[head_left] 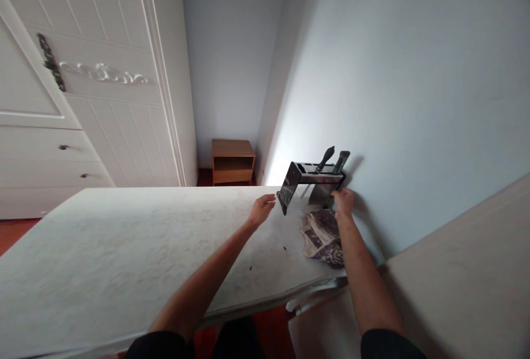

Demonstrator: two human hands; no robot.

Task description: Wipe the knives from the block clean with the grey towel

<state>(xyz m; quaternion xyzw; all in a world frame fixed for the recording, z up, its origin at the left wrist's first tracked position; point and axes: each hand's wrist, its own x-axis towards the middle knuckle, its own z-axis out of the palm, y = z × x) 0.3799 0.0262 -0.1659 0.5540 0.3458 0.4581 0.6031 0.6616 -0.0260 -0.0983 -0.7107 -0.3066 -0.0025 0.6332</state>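
The knife rack (pixel 317 179) looks rigid, best held by its ends, left grip (pixel 263 208) half-curled and empty, right grip (pixel 344 202) hard to tell.

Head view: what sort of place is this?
Probably a room in a home, perhaps a bedroom, judging by the white panelled wardrobe and low wooden cabinet. The knife rack on the table suggests kitchen use, but no stove or sink shows.

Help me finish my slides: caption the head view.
Left hand and right hand at opposite ends of a knife rack, a cloth nearby on the table.
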